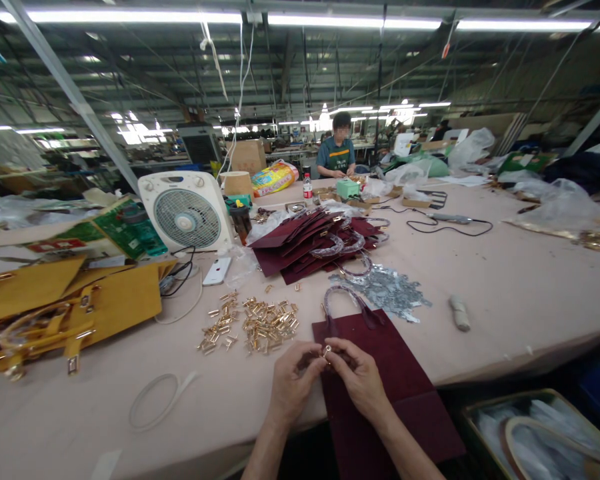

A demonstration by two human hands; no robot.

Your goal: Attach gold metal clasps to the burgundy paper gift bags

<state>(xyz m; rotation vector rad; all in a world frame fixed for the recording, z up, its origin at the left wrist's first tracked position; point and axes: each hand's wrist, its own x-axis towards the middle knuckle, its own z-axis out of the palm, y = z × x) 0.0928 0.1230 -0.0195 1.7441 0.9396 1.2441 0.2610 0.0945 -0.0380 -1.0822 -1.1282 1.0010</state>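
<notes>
My left hand (296, 377) and my right hand (356, 375) meet over the left edge of a dark maroon bag panel (395, 373), both with fingers pinched. Between the fingertips is a small gold metal fitting (327, 350), which both hands appear to grip. A plastic-wrapped handle (341, 293) arches from the far end of the panel. Left of my hands lies a heap of loose gold fittings (270, 323). Past the handle, flat silver metal plates (390, 290) are spread in a pile.
Maroon panels (305, 243) with handles are stacked farther back. Mustard panels (120, 300) lie at left, near a white fan (186, 212) and a phone (217, 271). A rolled cloth (460, 313) rests at right. A co-worker (336, 150) sits across the table. A bin (540, 433) stands below right.
</notes>
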